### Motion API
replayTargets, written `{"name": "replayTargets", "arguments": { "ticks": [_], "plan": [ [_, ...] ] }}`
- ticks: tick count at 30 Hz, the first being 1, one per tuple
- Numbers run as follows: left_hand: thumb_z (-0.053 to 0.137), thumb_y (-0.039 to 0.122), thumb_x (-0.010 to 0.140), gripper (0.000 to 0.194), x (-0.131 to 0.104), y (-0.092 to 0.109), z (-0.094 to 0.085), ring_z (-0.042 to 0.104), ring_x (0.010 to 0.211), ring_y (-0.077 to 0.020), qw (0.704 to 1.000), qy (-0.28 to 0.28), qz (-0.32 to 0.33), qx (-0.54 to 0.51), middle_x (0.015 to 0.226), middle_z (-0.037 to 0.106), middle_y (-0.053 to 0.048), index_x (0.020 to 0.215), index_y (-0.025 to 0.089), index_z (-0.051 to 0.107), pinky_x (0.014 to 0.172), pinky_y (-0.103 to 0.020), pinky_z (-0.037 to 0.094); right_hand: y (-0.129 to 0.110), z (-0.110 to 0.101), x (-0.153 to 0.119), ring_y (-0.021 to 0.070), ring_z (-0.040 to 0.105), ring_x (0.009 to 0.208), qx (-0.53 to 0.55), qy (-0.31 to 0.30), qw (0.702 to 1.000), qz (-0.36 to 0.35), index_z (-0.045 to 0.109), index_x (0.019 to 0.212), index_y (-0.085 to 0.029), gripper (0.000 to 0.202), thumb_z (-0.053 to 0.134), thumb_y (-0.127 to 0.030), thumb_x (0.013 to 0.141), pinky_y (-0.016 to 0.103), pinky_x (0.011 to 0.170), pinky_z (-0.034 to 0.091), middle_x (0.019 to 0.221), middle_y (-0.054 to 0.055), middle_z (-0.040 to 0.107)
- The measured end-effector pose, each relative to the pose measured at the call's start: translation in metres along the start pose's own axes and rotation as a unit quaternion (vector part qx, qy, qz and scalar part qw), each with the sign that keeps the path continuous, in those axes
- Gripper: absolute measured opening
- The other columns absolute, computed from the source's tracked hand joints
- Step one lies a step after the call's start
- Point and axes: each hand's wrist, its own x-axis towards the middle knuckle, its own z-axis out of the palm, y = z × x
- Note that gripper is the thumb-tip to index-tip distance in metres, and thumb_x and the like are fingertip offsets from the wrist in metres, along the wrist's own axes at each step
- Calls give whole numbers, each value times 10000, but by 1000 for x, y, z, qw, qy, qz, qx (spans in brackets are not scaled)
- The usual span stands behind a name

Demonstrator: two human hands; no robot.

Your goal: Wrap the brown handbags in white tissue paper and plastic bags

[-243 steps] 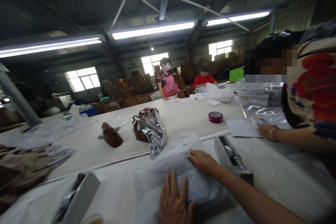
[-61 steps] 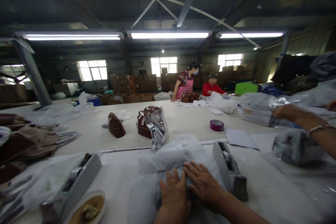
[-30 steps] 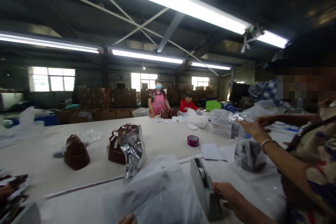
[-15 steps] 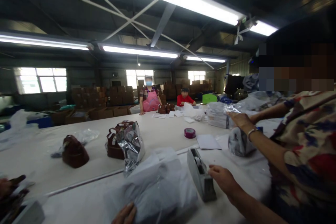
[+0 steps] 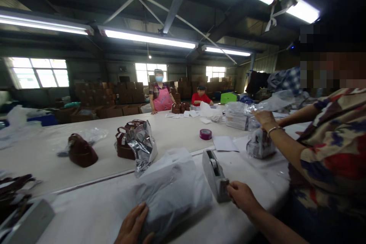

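Observation:
A package in a cloudy plastic bag [image 5: 171, 190] lies on the white table in front of me. My left hand [image 5: 134, 224] rests on its near left side, fingers spread. To the right of the package stands a grey tape dispenser [image 5: 214, 175]. My right hand [image 5: 241, 197] is at its near end, fingers pinched together; what they grip is too small to make out. Farther back are a purple tape roll [image 5: 205, 134] and a white sheet [image 5: 225, 143].
Brown bags [image 5: 126, 143] with silver wrapping [image 5: 143, 145] and another brown bag [image 5: 82, 150] are at the left. A grey box [image 5: 34, 223] fills the near left corner. On the right, a person's hands [image 5: 267, 122] work at a wrapped bag [image 5: 260, 143]. Two people are across the table.
The view has tilted down slightly. My right hand has moved from beside the dispenser's roll to its near end. More of my left hand shows on the package.

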Motion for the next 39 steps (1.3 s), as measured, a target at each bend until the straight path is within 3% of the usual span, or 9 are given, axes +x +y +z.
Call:
{"name": "replayTargets", "arguments": {
  "ticks": [6, 9, 11, 13, 15, 18, 25, 33, 39],
  "plan": [
    [659, 421, 853, 549, 3, 24, -21, 598, 1266, -264, 994, -45, -89, -40, 1389, 616, -103, 1363, 249, 549, 1024, -383, 568, 23, -6, -2, 130, 469, 423, -84, -22, 996, -11, 491, 456, -220, 268, 575, -426, 603, 271, 446, 324, 439, 2, 511],
    [647, 371, 860, 544, 7, 33, -31, 544, 1324, -286, 982, -101, -136, -80, 1427, 578, -128, 1376, 234, 545, 1077, -440, 528, 25, 5, -22, 132, 504, 420, 29, -113, 993, 14, 641, 704, -204, 312, 619, -513, 659, 251, 392, 304, 599, 32, 638],
    [637, 353, 863, 550, 9, 36, -35, 510, 1353, -300, 973, -125, -160, -107, 1445, 553, -148, 1386, 216, 535, 1108, -481, 495, 6, 19, -44, 124, 560, 430, 124, -201, 971, 34, 654, 1082, -233, 505, 653, -547, 686, 231, 355, 278, 950, 96, 735],
    [629, 342, 869, 557, 11, 38, -37, 476, 1378, -309, 965, -141, -177, -130, 1463, 528, -164, 1396, 198, 522, 1135, -514, 459, -25, 39, -67, 126, 607, 432, 178, -317, 930, 50, 508, 1351, -298, 708, 675, -531, 703, 212, 331, 255, 1144, 123, 707],
    [627, 333, 870, 566, 12, 39, -39, 452, 1393, -314, 960, -151, -186, -147, 1474, 510, -174, 1405, 189, 508, 1149, -536, 435, -61, 64, -84, 131, 629, 446, 193, -430, 880, 62, 390, 1452, -322, 843, 708, -442, 680, 199, 323, 273, 1125, 106, 715],
    [648, 314, 853, 581, 14, 40, -41, 430, 1404, -324, 954, -162, -193, -163, 1483, 494, -176, 1402, 191, 504, 1157, -558, 413, -99, 107, -95, 69, 479, 322, 204, -495, 842, 70, 312, 1508, -259, 920, 655, -315, 656, 181, 300, 233, 828, 25, 737],
    [688, 324, 817, 599, 14, 37, -41, 436, 1384, -318, 949, -161, -195, -188, 1462, 500, -157, 1375, 207, 505, 1168, -549, 391, -121, 177, -80, 59, 409, 321, 133, -491, 857, 82, 349, 1486, -153, 944, 549, -221, 565, 160, 346, 203, 553, -48, 626],
    [700, 269, 756, 823, 10, 38, -34, 400, 1392, -327, 934, -165, -236, -211, 1478, 466, -168, 1486, 183, 329, 1182, -547, 362, -132, 186, -71, 71, 403, 322, 54, -463, 881, 82, 367, 1470, -173, 887, 522, -196, 597, 175, 357, 209, 543, -55, 603],
    [747, 221, 662, 848, 33, 45, -55, 435, 1332, -319, 914, -220, -270, -207, 1446, 491, -105, 1452, 271, 443, 1148, -490, 409, -133, 192, -70, 90, 393, 318, -7, -454, 889, 56, 415, 1440, -206, 874, 472, -160, 569, 191, 360, 233, 516, -58, 600]
  ]
}}
